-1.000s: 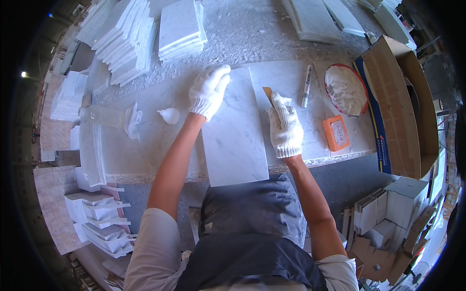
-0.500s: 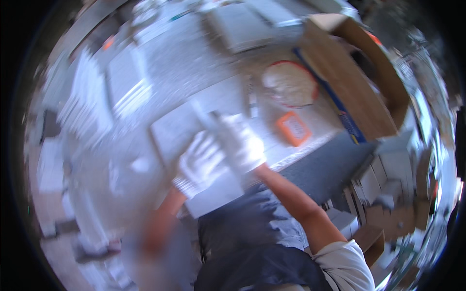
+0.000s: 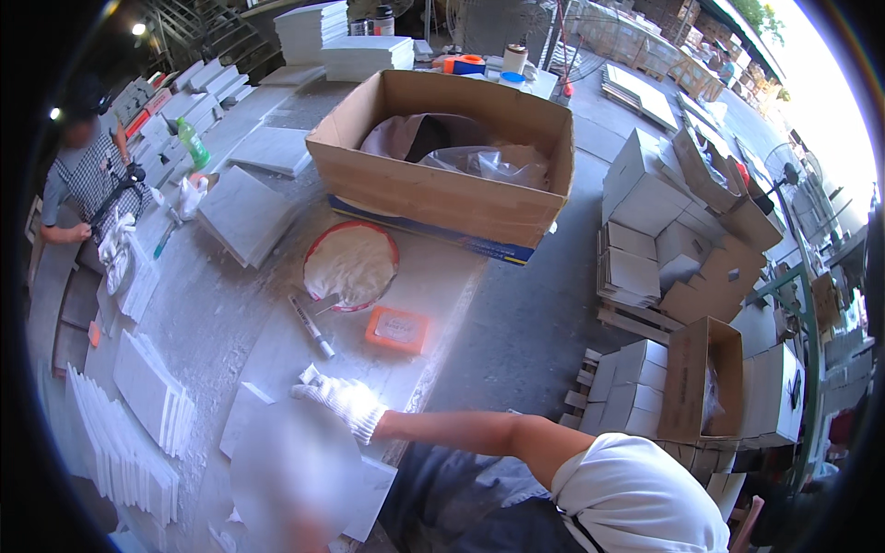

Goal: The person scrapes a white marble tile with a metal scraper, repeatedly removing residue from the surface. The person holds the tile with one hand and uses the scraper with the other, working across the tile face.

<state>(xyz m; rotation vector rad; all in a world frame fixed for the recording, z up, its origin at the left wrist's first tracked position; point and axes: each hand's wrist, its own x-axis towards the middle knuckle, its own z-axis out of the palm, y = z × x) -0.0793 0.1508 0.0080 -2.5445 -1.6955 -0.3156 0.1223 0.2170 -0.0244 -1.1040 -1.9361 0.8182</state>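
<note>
My right hand (image 3: pixel 343 402), in a white knitted glove, is over pale tiles at the near side of the worktable. Its fingers look curled; what they hold, if anything, is hidden. A round blur covers the place below it, where my left hand is hidden; only a smeared bit of forearm shows at the lower edge. From under the blur a pale tile (image 3: pixel 373 493) sticks out, and another tile's corner (image 3: pixel 241 413) shows on the left. Beyond my right hand are an orange box (image 3: pixel 396 330), a marker pen (image 3: pixel 312 328) and a red-rimmed tub of white paste (image 3: pixel 350 263) with a blade in it.
A large open cardboard box (image 3: pixel 433 198) stands past the tub, with plastic wrap inside. Stacked tiles (image 3: pixel 124 442) line the left, and more tiles (image 3: pixel 244 217) lie farther back. A co-worker (image 3: pixel 97 175) is at far left. Cartons (image 3: pixel 636 267) stand on the right.
The view has swung up and to the right, showing the co-worker and far cartons. My left hand, visible before over the tile, is now behind the blur.
</note>
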